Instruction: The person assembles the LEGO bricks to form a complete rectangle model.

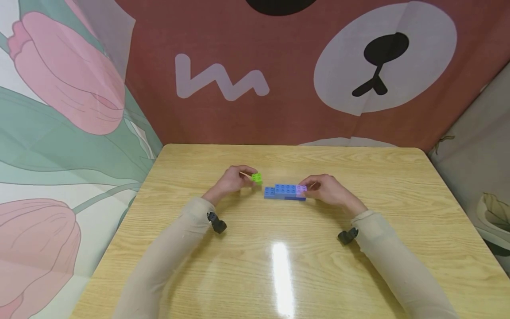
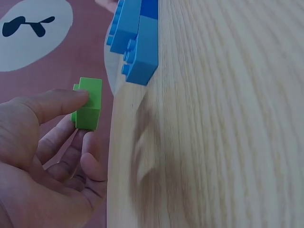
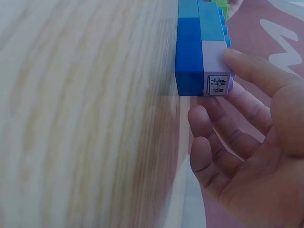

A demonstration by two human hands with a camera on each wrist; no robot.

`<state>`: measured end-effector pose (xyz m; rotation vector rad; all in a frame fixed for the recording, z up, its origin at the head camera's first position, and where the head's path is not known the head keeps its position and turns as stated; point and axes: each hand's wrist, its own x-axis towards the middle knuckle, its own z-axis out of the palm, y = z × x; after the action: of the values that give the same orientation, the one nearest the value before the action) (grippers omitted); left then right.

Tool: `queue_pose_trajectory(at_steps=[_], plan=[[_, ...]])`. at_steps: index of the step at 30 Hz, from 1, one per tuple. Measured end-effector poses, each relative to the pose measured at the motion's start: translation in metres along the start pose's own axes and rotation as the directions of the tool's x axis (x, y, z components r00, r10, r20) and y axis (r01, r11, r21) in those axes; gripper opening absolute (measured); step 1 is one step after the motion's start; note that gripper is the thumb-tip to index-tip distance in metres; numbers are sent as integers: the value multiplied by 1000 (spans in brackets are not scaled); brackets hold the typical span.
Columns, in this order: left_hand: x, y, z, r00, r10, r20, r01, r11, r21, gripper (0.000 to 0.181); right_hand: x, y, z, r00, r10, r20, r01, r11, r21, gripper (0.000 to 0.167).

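My left hand (image 1: pixel 234 180) pinches a small lime-green toy building brick (image 1: pixel 256 178) between thumb and fingers. The brick is held above the table, left of a low stack of bricks. In that stack a long light blue brick (image 1: pixel 285 190) sits on a lower layer. The layer is light blue at its left end, with studs (image 1: pixel 269 190) showing, and dark blue (image 3: pixel 189 61) at its right end. A lilac brick (image 3: pixel 215 54) with a small printed picture on its end tops the right end. My right hand (image 1: pixel 330 189) grips the lilac brick between thumb and fingers.
The stack lies on a light wood table (image 1: pixel 239 274), with a bright reflection near its front. Behind stands a reddish-brown cloth (image 1: pixel 223 119) with a cartoon face. A tulip-patterned cloth (image 1: pixel 71 79) hangs at the left. Each wrist wears a small black camera (image 1: pixel 217 223).
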<state>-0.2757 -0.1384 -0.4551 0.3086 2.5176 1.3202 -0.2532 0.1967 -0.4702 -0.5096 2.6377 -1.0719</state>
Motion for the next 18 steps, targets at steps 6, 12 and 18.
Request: queue_pose_trajectory(at_steps=[6, 12, 18], plan=[[0, 5, 6, 1000, 22, 21, -22, 1000, 7, 36, 0, 0, 0, 1000, 12, -1, -12, 1000, 5, 24], [-2, 10, 14, 997, 10, 71, -10, 1000, 4, 35, 0, 1, 1, 1000, 6, 0, -6, 1000, 3, 24], [-2, 12, 19, 996, 21, 87, -21, 1000, 0, 35, 0, 2, 1, 1000, 1, 0, -1, 1000, 4, 25]])
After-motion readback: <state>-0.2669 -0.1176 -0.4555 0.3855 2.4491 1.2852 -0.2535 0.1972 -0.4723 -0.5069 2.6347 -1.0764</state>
